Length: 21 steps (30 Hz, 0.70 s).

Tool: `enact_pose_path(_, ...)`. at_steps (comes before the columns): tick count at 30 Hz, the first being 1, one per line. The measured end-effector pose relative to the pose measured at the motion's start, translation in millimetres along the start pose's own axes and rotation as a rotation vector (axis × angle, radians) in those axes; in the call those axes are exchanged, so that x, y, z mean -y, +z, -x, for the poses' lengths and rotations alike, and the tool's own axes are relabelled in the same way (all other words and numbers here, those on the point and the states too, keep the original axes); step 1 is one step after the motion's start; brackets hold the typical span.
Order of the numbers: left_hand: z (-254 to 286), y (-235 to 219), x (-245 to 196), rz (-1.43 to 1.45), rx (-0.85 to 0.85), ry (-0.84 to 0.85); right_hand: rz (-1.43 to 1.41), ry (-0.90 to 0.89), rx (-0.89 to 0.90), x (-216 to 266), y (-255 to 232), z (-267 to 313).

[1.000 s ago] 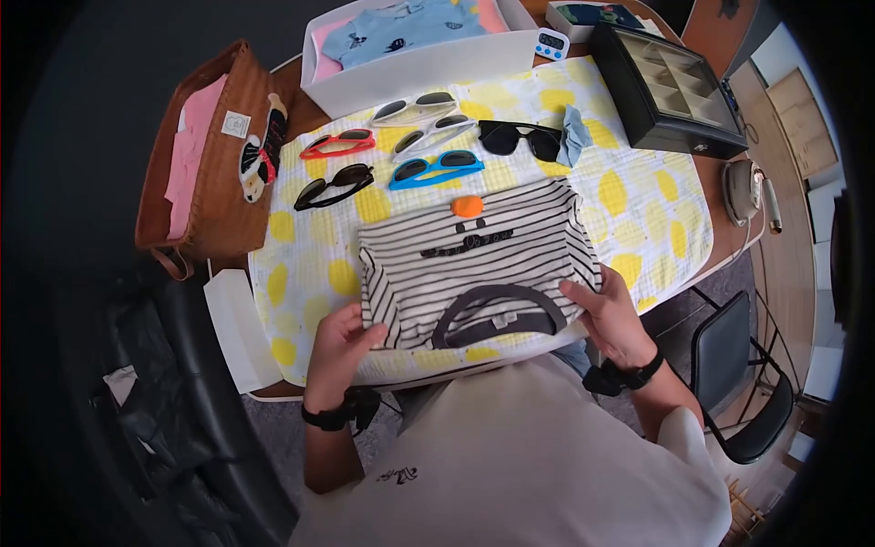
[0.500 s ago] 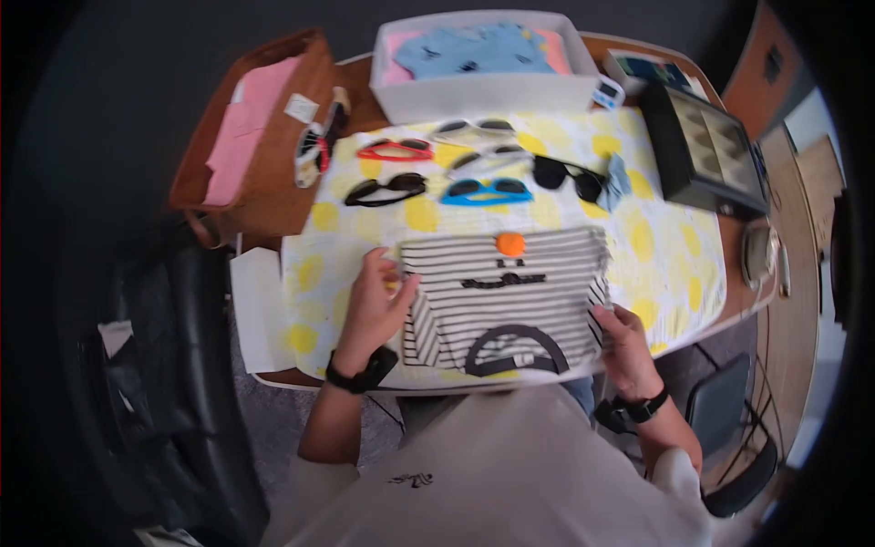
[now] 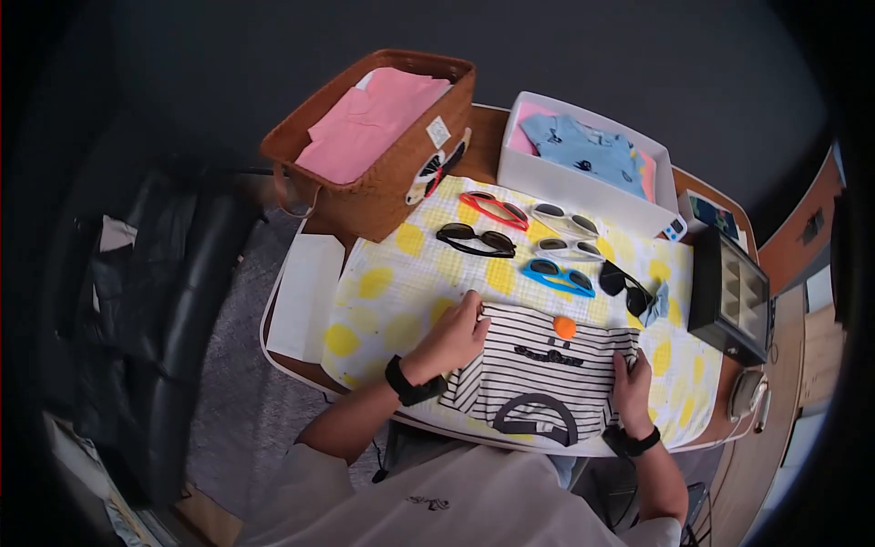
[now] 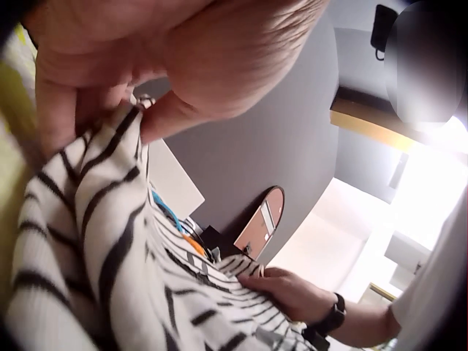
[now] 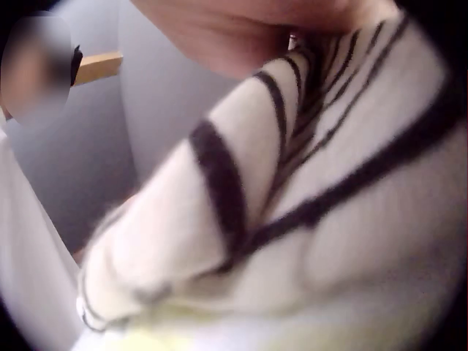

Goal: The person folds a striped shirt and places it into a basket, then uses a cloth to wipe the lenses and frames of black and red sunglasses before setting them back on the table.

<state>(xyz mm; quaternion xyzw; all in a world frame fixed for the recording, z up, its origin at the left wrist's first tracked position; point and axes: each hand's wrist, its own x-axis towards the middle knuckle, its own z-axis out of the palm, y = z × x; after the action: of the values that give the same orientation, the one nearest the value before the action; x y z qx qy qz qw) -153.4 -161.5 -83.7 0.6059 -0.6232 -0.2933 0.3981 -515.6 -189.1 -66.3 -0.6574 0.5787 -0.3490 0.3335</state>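
Note:
A black-and-white striped shirt [image 3: 565, 378] with an orange patch and a dark collar lies folded to a rough rectangle at the table's near edge, collar toward the person. At its far left corner the left hand [image 3: 453, 339] pinches the cloth. The left wrist view shows a gathered fold of striped fabric [image 4: 110, 190] between thumb and fingers. On the opposite side the right hand [image 3: 631, 387] holds the shirt's right edge, thumb on top. In the right wrist view, folded striped cloth [image 5: 183, 227] hangs from that hand, its fingertips mostly hidden.
Beyond the shirt, several sunglasses, among them a blue pair [image 3: 558, 277], lie on a lemon-print cloth [image 3: 383, 301]. A brown basket [image 3: 365, 205] and a white bin [image 3: 583, 196] hold clothes. At right stand a black compartment case [image 3: 729, 296] and a small appliance [image 3: 747, 394].
The left hand has gone from the shirt's near left corner up to its far left corner. The right hand has shifted up the right edge. The head view has turned left.

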Motion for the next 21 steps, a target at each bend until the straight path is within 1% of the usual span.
enact_pose_path(1, 4.3, 4.8, -0.1, 0.008, -0.061, 0.013, 0.019, -0.086, -0.039, 4.8, 4.2, -2.1)
enact_pose_path(2, 7.2, 8.0, -0.1, 0.015, -0.119, 0.027, 0.025, -0.094, -0.031, 12.9, 3.3, -3.7)
enact_pose_path(3, 7.6, 6.8, -4.6, 0.019, -0.127, 0.025, 0.152, -0.05, -0.035, 32.0, -0.6, -5.0)
enact_pose_path(4, 8.8, 5.2, -10.6, 0.031, -0.211, 0.022, 0.279, -0.002, -0.042, 44.0, -2.4, -6.8)
enact_pose_path(5, 10.3, 2.4, -16.8, 0.043, -0.292, 0.021, 0.172, -0.245, -0.132, 36.0, 3.9, -12.6)
enact_pose_path(6, 12.5, -1.8, -22.1, 0.051, -0.284, 0.025, 0.181, -0.24, -0.14, 30.7, 4.1, -15.5)
enact_pose_path(8, 16.9, -10.8, -31.7, 0.061, -0.375, -0.026, 0.169, -0.015, -0.076, 24.8, -7.5, -17.1)
enact_pose_path(9, 22.0, -17.7, -34.7, 0.04, -0.373, -0.021, 0.024, -0.069, -0.078, 37.2, -4.9, -17.7)
enact_pose_path(10, 28.3, -24.9, -36.1, 0.053, -0.358, -0.009, 0.035, -0.062, -0.097, 44.9, -5.7, -18.6)
enact_pose_path(12, 38.8, -36.1, -35.3, 0.146, -0.368, -0.077, 0.023, -0.187, -0.096, 55.6, -9.6, -18.1)
enact_pose_path(13, 37.9, -35.5, -31.6, 0.15, -0.352, -0.073, -0.02, -0.094, -0.012, 62.0, -16.0, -16.5)
enact_pose_path(14, 35.1, -33.0, -25.7, 0.266, -0.423, -0.049, -0.019, -0.085, -0.023, 60.9, -15.3, -19.8)
enact_pose_path(15, 31.3, -30.5, -18.7, 0.384, -0.495, -0.027, -0.109, -0.074, 0.028, 54.8, -10.6, -26.4)
enact_pose_path(16, 28.2, -31.0, -9.7, 0.389, -0.486, -0.024, -0.2, -0.065, 0.079, 42.3, -2.3, -31.0)
enact_pose_path(17, 25.8, -33.3, 2.2, 0.337, -0.409, -0.103, -0.094, -0.011, -0.014, -9.9, 8.4, -33.6)
enact_pose_path(18, 25.3, -34.1, 15.6, 0.284, -0.331, -0.184, -0.05, 0.214, 0.073, 1.4, 9.4, -33.9)
enact_pose_path(19, 25.5, -34.4, 25.7, 0.241, -0.296, -0.202, -0.085, 0.282, 0.162, 16.1, 15.7, -34.2)
enact_pose_path(20, 29.9, -35.9, 32.7, 0.291, -0.248, -0.291, -0.106, 0.36, 0.313, 25.1, 12.7, -35.2)
enact_pose_path(21, 33.1, -33.3, 43.3, 0.233, -0.237, -0.284, -0.114, 0.372, 0.308, 34.1, 15.7, -33.3)
